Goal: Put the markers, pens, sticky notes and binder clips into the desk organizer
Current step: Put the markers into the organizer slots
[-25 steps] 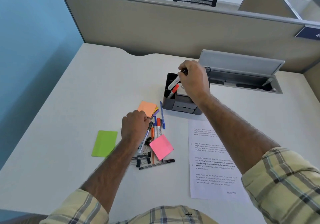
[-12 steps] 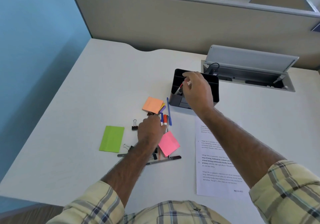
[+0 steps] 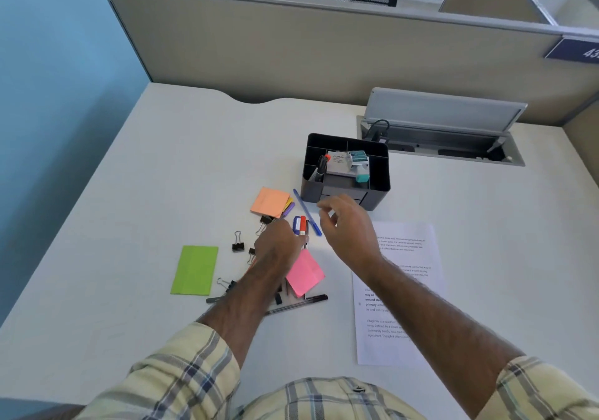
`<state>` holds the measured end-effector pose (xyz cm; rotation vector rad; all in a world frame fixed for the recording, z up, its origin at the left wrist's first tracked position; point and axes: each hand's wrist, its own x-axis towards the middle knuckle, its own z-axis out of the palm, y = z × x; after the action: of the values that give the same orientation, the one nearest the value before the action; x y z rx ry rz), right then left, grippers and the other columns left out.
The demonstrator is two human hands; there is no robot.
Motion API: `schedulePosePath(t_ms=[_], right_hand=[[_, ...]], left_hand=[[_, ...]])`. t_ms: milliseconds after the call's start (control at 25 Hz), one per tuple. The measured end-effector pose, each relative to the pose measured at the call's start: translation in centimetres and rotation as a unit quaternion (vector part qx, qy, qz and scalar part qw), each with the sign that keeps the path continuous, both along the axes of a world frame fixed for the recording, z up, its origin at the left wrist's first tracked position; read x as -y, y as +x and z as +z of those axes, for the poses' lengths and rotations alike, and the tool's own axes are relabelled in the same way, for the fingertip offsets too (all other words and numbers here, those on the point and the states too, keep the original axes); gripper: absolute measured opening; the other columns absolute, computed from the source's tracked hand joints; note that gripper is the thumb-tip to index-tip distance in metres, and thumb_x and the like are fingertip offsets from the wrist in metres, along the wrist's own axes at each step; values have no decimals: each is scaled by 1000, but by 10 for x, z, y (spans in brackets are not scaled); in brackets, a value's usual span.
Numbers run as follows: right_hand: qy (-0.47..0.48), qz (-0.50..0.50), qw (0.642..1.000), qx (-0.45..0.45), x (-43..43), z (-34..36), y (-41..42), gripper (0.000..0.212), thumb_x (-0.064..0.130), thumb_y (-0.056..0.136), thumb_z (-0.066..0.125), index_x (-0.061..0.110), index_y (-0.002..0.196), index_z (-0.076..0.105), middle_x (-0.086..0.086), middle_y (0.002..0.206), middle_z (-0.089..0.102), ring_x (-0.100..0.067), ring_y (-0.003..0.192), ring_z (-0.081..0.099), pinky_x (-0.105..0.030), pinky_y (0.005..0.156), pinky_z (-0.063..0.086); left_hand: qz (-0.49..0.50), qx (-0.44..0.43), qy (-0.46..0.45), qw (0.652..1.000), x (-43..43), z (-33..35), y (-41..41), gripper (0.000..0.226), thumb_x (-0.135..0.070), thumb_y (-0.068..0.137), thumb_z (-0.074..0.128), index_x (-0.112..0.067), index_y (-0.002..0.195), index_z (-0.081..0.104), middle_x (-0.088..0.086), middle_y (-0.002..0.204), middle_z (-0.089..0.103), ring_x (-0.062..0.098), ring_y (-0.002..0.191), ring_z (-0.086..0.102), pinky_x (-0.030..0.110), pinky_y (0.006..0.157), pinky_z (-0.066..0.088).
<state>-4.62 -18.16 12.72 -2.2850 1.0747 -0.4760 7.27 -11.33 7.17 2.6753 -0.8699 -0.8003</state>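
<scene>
Markers [image 3: 300,225] on desk [image 3: 162,192]: point lengthwise toward desk organizer [image 3: 377,186] beyond, touch left hand [image 3: 278,247] (grasp hidden, cannot tell), sit just left of empty, slack-fingered right hand [image 3: 350,228].

Printed sheet [image 3: 405,241] on white desk [image 3: 162,176] — open cable hatch [image 3: 444,115] near grey partition [image 3: 291,46]

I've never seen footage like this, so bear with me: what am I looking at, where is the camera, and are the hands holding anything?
No machine here: a person tidies a desk, filmed by one camera worn on the head, looking down. On the desk lie sticky notes, binder clips, markers, a blue pen and a printed sheet. The organizer already holds a marker. The left hand rests on the markers; whether it grips one is hidden. The right hand hovers, holding nothing.
</scene>
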Motion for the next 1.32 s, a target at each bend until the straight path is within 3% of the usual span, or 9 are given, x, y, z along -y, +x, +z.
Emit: schedulePosePath(t_ms=[200, 360, 440, 560, 640, 720, 880, 1120, 1320], right_hand=[[16, -9, 1000, -17, 1, -1, -2, 22, 16, 98, 58, 15, 115, 71, 2, 111, 67, -10, 84, 59, -29, 78, 54], [73, 6, 997, -33, 15, 7, 9, 40, 22, 94, 66, 19, 133, 61, 2, 119, 61, -11, 96, 59, -28, 86, 50], [109, 33, 993, -18, 23, 16, 16, 46, 20, 91, 72, 19, 135, 59, 5, 116, 58, -12, 98, 59, -27, 85, 49], [105, 57, 993, 26, 33, 33, 26, 23, 10, 90, 71, 15, 113, 70, 8, 100, 64, -6, 85, 62, -22, 77, 48], [63, 36, 996, 59, 41, 45, 31, 17, 8, 91, 68, 14, 108, 71, 6, 98, 65, -7, 85, 63, -23, 76, 51], [2, -16, 994, 110, 54, 57, 35, 19, 9, 93, 66, 14, 111, 70, 5, 103, 65, -8, 91, 61, -21, 81, 50], [-66, -71, 979, 179, 86, 75, 47, 22, 6, 93, 61, 11, 112, 69, 1, 107, 66, -10, 93, 60, -23, 85, 51], [-79, -30, 994, 64, 90, 66, 72, 29, 4, 98, 47, 8, 120, 66, -5, 117, 62, -12, 92, 54, -24, 75, 42], [-60, 20, 997, -39, 90, 45, 76, 28, 4, 102, 46, 6, 122, 65, -8, 114, 62, -22, 92, 62, -28, 70, 49]], left_hand=[[14, -9, -26, 1000, -1, 2, 6, 28, -41, 89, 67, -14, 97, 67, 2, 95, 70, 22, 77, 63, 31, 62, 44], [-30, -24, -134, 990, -3, 23, 7, 25, -45, 91, 66, -23, 79, 62, -5, 77, 64, 19, 69, 60, 30, 58, 41], [-69, -15, -192, 979, -2, 40, 5, 24, -45, 93, 62, -25, 82, 64, -9, 74, 60, 18, 69, 59, 30, 56, 38], [-83, 13, -266, 960, 3, 57, 4, 18, -42, 96, 60, -25, 91, 64, -11, 72, 56, 17, 73, 61, 28, 54, 36], [-40, 4, -306, 951, 3, 54, 7, 28, -43, 95, 63, -29, 120, 63, -12, 84, 60, 13, 84, 61, 27, 63, 41], [-16, 0, -285, 959, -1, 43, 10, 44, -42, 95, 63, -26, 136, 56, -9, 102, 64, 14, 96, 62, 32, 75, 48], [-49, 14, -152, 987, -13, 14, 2, 36, -42, 97, 61, -17, 123, 64, 0, 117, 67, 21, 102, 65, 35, 79, 49], [-78, 42, -96, 991, -13, -4, -9, 36, -45, 94, 64, -14, 112, 58, 2, 111, 64, 22, 101, 63, 36, 80, 51], [-20, 50, -96, 994, -13, -7, -6, 38, -39, 96, 61, -12, 121, 51, 5, 113, 65, 25, 104, 64, 34, 73, 44]])
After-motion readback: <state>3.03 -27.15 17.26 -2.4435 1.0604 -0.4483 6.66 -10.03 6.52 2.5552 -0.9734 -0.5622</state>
